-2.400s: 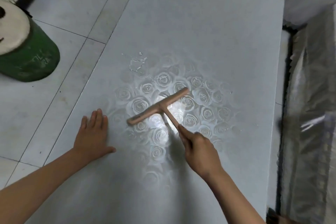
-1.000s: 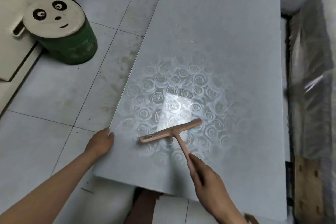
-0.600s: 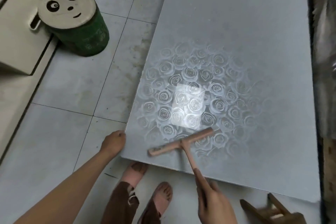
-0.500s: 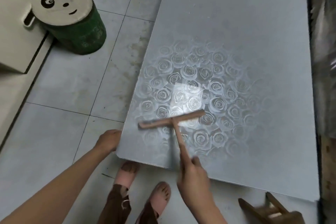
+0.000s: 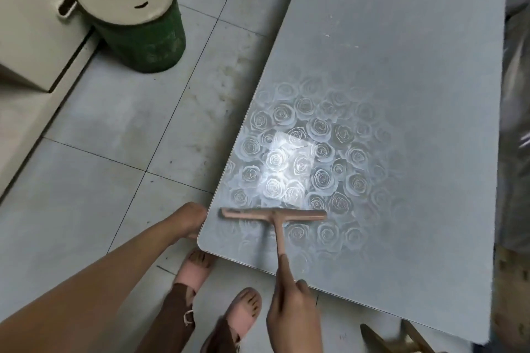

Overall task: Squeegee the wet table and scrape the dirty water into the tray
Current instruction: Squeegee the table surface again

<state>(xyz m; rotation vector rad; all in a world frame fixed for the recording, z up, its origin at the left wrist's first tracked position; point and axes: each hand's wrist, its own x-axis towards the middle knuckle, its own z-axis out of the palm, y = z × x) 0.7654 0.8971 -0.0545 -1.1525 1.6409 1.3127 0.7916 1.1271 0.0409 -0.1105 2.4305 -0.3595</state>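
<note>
A grey table [image 5: 415,71] with a rose pattern and a bright glare patch fills the right of the view. A pink T-shaped squeegee [image 5: 274,216] lies with its blade flat on the table near the front left corner. My right hand [image 5: 292,315] grips the end of its handle, index finger stretched along it, below the table's front edge. My left hand [image 5: 189,218] grips the table's left edge by that corner, fingers curled under. No tray is in view.
A green stool with a panda-face cushion [image 5: 134,11] stands on the tiled floor at the upper left, beside a beige cabinet [image 5: 31,37]. My feet in pink sandals [image 5: 218,292] stand at the table's front edge. A wooden stool [image 5: 401,338] shows at the bottom right.
The squeegee blade has slid toward the front left corner and turned level. My right hand drew back past the table's front edge. My left hand stays on the left edge.
</note>
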